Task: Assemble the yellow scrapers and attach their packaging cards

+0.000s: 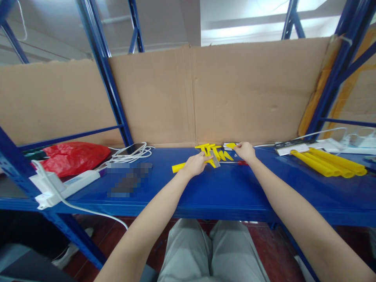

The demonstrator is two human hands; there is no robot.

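My left hand is closed around a yellow-handled tool whose flat metal blade sticks out past the fingers, like a scraper. Pinched in the fingers of my right hand is a small yellow piece, held near the back of the shelf. Between the hands lie pointed yellow pieces and a screwdriver with a red handle. Yellow T-shaped parts rest just behind my left hand, which partly hides them.
Long yellow tubes lie at the right by a black-and-white box. To the left are coiled white cable, a red plastic bag and a white power strip. Cardboard stands along the blue shelf's back edge.
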